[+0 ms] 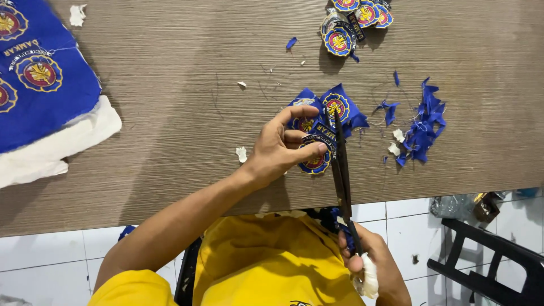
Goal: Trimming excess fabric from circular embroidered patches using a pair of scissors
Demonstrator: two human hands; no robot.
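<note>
The fingers (309, 150) of the left hand (280, 148) curl closed on a strip of blue embroidered patches (324, 122), thumb on top, pinning it to the wooden table (170, 113). Just right of those fingertips run the long black scissors (341, 170), blades nearly closed along the strip's edge; the right hand (374, 263) grips the padded handles below the table edge. A clean cut, I judge, calls for keeping the fabric taut near the blades and the fingertips clear of them. Trimmed blue scraps (422, 127) lie farther right of the fingers, finished patches (351, 22) above, and an uncut blue sheet (39, 73) far left.
</note>
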